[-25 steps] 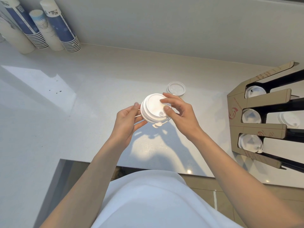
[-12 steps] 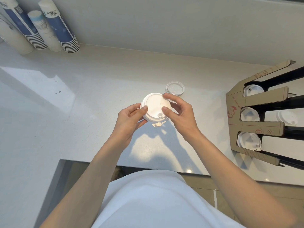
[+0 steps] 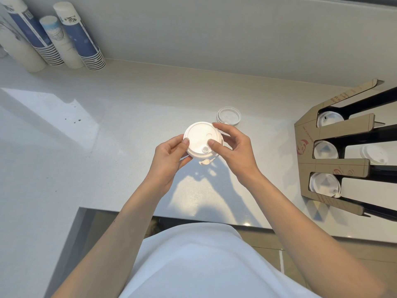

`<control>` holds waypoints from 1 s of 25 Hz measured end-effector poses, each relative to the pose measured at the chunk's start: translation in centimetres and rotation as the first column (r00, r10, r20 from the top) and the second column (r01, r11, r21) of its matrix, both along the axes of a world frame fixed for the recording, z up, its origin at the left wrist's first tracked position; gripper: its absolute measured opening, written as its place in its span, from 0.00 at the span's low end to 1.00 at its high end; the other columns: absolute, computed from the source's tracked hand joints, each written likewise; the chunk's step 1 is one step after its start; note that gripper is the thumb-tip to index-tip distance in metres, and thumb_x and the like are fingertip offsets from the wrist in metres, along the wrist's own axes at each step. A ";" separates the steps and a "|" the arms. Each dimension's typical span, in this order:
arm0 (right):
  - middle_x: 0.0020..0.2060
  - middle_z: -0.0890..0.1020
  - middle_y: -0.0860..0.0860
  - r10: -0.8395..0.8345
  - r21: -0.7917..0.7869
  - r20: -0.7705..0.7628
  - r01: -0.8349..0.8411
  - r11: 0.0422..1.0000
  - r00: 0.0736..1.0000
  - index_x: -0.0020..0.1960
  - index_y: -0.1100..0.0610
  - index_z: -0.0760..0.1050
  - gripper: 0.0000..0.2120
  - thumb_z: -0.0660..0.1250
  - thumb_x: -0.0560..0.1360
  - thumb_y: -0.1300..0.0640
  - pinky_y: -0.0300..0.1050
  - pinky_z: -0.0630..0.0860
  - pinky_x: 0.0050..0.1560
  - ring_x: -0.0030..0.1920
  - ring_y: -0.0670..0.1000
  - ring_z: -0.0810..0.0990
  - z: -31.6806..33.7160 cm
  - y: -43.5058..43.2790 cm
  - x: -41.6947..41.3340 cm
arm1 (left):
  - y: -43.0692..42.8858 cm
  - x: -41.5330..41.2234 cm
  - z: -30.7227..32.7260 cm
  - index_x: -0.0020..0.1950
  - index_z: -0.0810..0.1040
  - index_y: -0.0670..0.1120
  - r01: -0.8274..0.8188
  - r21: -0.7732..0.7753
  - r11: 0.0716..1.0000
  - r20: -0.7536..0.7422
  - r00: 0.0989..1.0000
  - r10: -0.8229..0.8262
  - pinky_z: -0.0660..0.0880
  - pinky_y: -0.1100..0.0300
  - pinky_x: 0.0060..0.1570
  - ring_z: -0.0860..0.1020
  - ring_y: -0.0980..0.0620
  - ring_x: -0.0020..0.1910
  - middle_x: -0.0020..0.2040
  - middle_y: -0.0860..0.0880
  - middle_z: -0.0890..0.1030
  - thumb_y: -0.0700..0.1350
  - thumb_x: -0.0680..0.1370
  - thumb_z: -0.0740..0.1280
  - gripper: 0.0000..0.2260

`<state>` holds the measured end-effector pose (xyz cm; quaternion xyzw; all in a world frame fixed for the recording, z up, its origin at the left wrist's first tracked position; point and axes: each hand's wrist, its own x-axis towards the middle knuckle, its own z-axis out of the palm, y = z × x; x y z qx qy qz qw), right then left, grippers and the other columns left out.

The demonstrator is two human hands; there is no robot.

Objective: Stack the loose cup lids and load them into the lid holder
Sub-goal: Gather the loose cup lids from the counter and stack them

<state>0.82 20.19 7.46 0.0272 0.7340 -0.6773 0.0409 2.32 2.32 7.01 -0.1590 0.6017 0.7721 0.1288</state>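
A small stack of white cup lids is held above the white counter, its flat top facing me. My left hand grips its left rim with the thumb on top. My right hand grips the right rim, thumb pressing near the sip hole. One more loose lid lies on the counter just behind the stack. The cardboard lid holder stands at the right, with white lids showing in its three slots.
Stacks of blue and white paper cups lean at the back left against the wall. Another white lid sits behind the holder. The counter's front edge runs just under my forearms.
The lid stack has turned from tilted to flat-side-up toward me. My left thumb has come onto its top, and both hands have closed in around the rim.
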 end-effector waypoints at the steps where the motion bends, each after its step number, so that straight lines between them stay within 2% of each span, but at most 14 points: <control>1: 0.57 0.82 0.45 -0.001 0.001 -0.002 0.001 1.000 1.000 0.60 0.51 0.79 0.19 0.75 0.72 0.62 0.50 0.78 0.63 0.59 0.48 0.81 0.1 0.0 0.0 | 0.0 0.1 0.0 0.70 0.77 0.39 -0.001 -0.008 1.000 -0.004 1.000 0.001 0.82 0.59 0.57 0.85 0.50 0.56 0.61 0.44 0.84 0.41 0.83 0.63 0.16; 4: 0.59 0.82 0.47 -0.001 -0.010 -0.002 0.001 1.000 1.000 0.60 0.51 0.78 0.19 0.76 0.71 0.62 0.52 0.78 0.63 0.60 0.48 0.81 0.2 -0.2 0.3 | 0.0 0.1 0.0 0.70 0.77 0.40 0.004 -0.040 0.999 -0.017 1.000 -0.005 0.81 0.56 0.60 0.85 0.50 0.57 0.62 0.44 0.84 0.42 0.84 0.63 0.16; 10: 0.57 0.81 0.44 0.000 -0.011 0.000 0.000 1.000 1.000 0.57 0.46 0.77 0.19 0.74 0.72 0.63 0.54 0.77 0.65 0.61 0.49 0.80 0.1 -0.4 0.7 | 0.0 0.4 0.2 0.69 0.77 0.45 0.072 -0.101 0.992 -0.044 0.996 -0.077 0.79 0.58 0.62 0.83 0.51 0.60 0.62 0.48 0.84 0.41 0.85 0.61 0.14; 13: 0.58 0.81 0.45 -0.011 -0.011 -0.012 0.011 1.000 1.000 0.59 0.48 0.76 0.18 0.72 0.74 0.64 0.51 0.77 0.64 0.61 0.49 0.80 -0.1 -0.4 0.7 | 0.3 0.5 0.0 0.67 0.78 0.48 0.118 -0.150 0.982 -0.085 0.988 -0.132 0.78 0.57 0.64 0.81 0.51 0.62 0.62 0.48 0.83 0.40 0.84 0.62 0.13; 16: 0.60 0.80 0.47 -0.021 -0.005 -0.021 0.021 1.000 1.000 0.63 0.51 0.75 0.18 0.70 0.75 0.64 0.47 0.77 0.64 0.62 0.49 0.79 -0.3 -0.5 0.8 | 0.3 0.5 -0.3 0.73 0.73 0.45 0.148 -0.202 0.968 -0.124 0.977 -0.175 0.74 0.49 0.69 0.80 0.48 0.64 0.65 0.45 0.82 0.41 0.83 0.64 0.18; 19: 0.60 0.80 0.48 -0.021 -0.009 -0.019 0.021 1.000 1.000 0.65 0.54 0.75 0.19 0.68 0.76 0.66 0.43 0.75 0.65 0.62 0.47 0.79 -0.4 -0.6 0.8 | 0.3 0.4 -0.3 0.74 0.72 0.45 0.150 -0.228 0.962 -0.146 0.972 -0.186 0.72 0.45 0.71 0.81 0.53 0.58 0.62 0.46 0.82 0.40 0.83 0.64 0.19; 22: 0.59 0.80 0.46 -0.020 -0.017 -0.031 0.020 1.000 0.999 0.64 0.54 0.75 0.18 0.67 0.76 0.67 0.39 0.74 0.64 0.61 0.45 0.79 -0.3 -0.6 0.7 | 0.3 0.3 -0.5 0.73 0.73 0.45 0.145 -0.228 0.963 -0.156 0.971 -0.183 0.71 0.44 0.72 0.79 0.51 0.62 0.66 0.42 0.81 0.39 0.82 0.63 0.19; 25: 0.59 0.80 0.46 -0.022 -0.018 -0.044 0.021 1.000 0.999 0.63 0.53 0.76 0.18 0.67 0.76 0.67 0.39 0.74 0.64 0.62 0.46 0.79 -0.4 -0.4 0.7 | 0.3 0.2 -0.8 0.74 0.73 0.44 0.147 -0.212 0.966 -0.149 0.972 -0.180 0.73 0.47 0.71 0.79 0.46 0.66 0.67 0.41 0.80 0.37 0.83 0.62 0.18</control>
